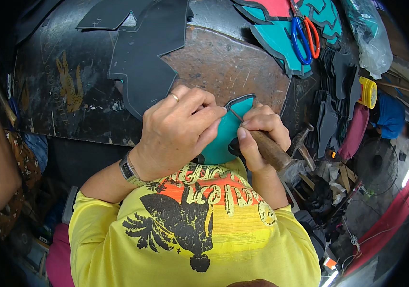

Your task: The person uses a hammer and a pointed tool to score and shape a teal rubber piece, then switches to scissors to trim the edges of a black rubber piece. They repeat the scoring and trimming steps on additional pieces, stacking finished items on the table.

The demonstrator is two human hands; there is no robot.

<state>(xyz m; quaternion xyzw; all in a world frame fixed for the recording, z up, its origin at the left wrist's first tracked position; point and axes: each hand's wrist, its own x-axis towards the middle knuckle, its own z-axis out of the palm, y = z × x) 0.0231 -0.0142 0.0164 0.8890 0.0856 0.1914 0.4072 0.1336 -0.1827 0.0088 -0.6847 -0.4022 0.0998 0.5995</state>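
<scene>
A teal piece (pixel 221 138) with a black edge strip lies between my hands at the near side of the work board. My left hand (pixel 180 119) is closed in a pinch at the strip's left end, thumb and forefinger together. My right hand (pixel 264 131) is wrapped round an awl (pixel 267 146) with a worn wooden handle. Its thin metal shaft points up and left, and the tip meets the black edge close to my left fingertips. My right fingers also rest against the teal piece's right side. The lower part of the piece reaches down toward my shirt.
A large black cut piece (pixel 147 57) covers the board's left part. Scissors (pixel 305 40) with blue and red handles lie on teal pieces at the far right. A hammer (pixel 302 146) sits right of my hand, beside stacked black pieces (pixel 333 91). Another person's arm (pixel 3 158) is at left.
</scene>
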